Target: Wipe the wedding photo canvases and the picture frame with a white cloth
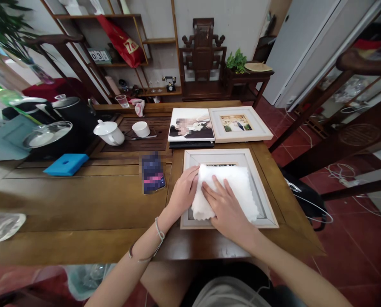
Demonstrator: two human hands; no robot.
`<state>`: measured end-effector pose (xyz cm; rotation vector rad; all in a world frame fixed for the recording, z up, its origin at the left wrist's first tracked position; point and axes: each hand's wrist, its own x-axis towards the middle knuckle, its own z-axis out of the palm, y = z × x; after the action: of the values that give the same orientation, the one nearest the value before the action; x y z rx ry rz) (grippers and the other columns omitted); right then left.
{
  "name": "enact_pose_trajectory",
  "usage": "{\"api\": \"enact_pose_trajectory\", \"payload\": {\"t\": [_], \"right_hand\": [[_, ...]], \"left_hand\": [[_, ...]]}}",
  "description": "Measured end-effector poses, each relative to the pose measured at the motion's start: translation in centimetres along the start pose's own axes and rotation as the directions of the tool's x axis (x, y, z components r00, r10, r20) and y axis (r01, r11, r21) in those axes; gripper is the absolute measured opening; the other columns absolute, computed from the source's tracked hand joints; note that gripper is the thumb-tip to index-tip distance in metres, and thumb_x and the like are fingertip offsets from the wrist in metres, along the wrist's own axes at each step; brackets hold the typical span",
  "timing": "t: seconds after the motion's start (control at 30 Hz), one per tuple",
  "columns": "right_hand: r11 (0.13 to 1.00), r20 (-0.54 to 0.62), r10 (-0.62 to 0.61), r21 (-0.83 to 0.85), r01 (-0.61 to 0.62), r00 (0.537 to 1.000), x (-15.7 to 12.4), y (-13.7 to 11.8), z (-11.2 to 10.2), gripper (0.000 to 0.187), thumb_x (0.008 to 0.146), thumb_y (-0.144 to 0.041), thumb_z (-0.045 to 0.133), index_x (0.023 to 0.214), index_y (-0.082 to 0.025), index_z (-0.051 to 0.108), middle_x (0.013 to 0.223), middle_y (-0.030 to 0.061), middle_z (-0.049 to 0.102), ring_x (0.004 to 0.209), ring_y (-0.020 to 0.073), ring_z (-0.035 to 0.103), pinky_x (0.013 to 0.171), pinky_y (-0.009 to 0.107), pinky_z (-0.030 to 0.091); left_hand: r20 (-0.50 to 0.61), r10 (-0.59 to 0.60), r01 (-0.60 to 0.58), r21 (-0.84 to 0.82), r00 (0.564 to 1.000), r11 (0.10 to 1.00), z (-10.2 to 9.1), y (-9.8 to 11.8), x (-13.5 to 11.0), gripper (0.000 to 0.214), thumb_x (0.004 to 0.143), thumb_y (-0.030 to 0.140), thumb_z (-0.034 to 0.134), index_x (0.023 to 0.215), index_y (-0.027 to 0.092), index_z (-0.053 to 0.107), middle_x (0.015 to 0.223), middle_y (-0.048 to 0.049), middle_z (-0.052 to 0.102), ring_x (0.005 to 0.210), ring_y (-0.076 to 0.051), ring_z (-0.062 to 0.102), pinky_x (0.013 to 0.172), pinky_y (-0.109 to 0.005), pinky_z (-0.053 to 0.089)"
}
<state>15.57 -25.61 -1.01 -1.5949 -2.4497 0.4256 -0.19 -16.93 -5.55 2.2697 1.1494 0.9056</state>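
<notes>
A white-framed picture (267, 215) lies flat on the wooden table (81, 204) in front of me. A white fluffy cloth (233, 183) covers most of its glass. My right hand (224, 207) lies flat on the cloth with fingers stretched out, pressing it down. My left hand (184, 189) rests at the cloth's left edge over the frame's left side, fingers curled onto the cloth's rim. A phone (152, 174) lies just left of the frame.
Two more pictures (191, 124) (238, 123) lie further back. A tea tray holds a white teapot (109, 132) and cup (141, 128). A blue pad (66, 164), kettle and pots stand at the left. Cables trail on the red floor at the right.
</notes>
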Motion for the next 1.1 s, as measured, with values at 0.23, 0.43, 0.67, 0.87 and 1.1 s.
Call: {"api": "enact_pose_trajectory", "payload": {"t": [0.23,0.43,0.67,0.87,1.1], "right_hand": [[0.965,0.107,-0.094,0.254,0.064,0.99,-5.1,2.7,-3.1,0.089,0.055,-0.001,0.044,0.142,-0.02,0.051,0.144,0.0029,0.053,0.144,0.0252,0.029,0.119,0.054,0.023],[0.982,-0.273,0.032,0.186,0.02,0.961,-1.8,7.8,-6.2,0.074,0.066,-0.003,0.046,0.139,-0.017,0.054,0.141,0.0094,0.056,0.135,0.0309,0.044,0.111,0.054,0.038],[0.956,-0.167,-0.278,0.053,0.29,0.946,8.5,7.4,-5.7,0.077,0.064,0.003,0.045,0.139,-0.013,0.053,0.145,0.0079,0.052,0.145,0.0279,0.027,0.117,0.052,0.028],[0.942,0.024,-0.329,-0.063,0.33,0.944,11.2,7.2,-3.1,0.084,0.062,0.005,0.044,0.143,-0.017,0.048,0.151,0.003,0.045,0.148,0.0261,0.013,0.12,0.052,0.018],[0.955,0.038,-0.19,-0.223,0.194,0.981,5.8,11.0,-5.3,0.081,0.061,0.002,0.047,0.138,-0.02,0.055,0.148,0.0011,0.048,0.149,0.0283,0.011,0.121,0.056,0.016]], "left_hand": [[0.044,0.02,-0.023,0.073,0.999,0.997,0.3,-0.3,-0.1,0.037,0.096,0.019,0.044,0.131,0.014,0.057,0.14,-0.0133,0.056,0.135,-0.026,0.048,0.114,-0.047,0.041],[0.134,0.096,-0.113,0.132,0.986,0.985,0.0,-0.5,-0.5,0.052,0.09,0.02,0.055,0.14,0.012,0.047,0.149,-0.017,0.046,0.142,-0.031,0.039,0.114,-0.051,0.039],[0.133,0.093,-0.102,0.069,0.987,0.992,-0.2,0.0,-0.3,0.029,0.089,0.016,0.056,0.117,0.015,0.062,0.124,-0.0158,0.065,0.121,-0.03,0.059,0.099,-0.044,0.052],[0.177,-0.003,-0.023,0.143,0.984,0.989,-0.6,0.7,-0.3,0.011,0.09,0.019,0.058,0.094,0.015,0.067,0.097,-0.0131,0.07,0.096,-0.029,0.067,0.083,-0.042,0.056],[0.089,0.109,-0.115,0.065,0.99,0.991,0.1,-0.3,-0.4,0.035,0.09,0.018,0.056,0.125,0.015,0.059,0.14,-0.0169,0.056,0.136,-0.029,0.048,0.109,-0.047,0.045]]}}
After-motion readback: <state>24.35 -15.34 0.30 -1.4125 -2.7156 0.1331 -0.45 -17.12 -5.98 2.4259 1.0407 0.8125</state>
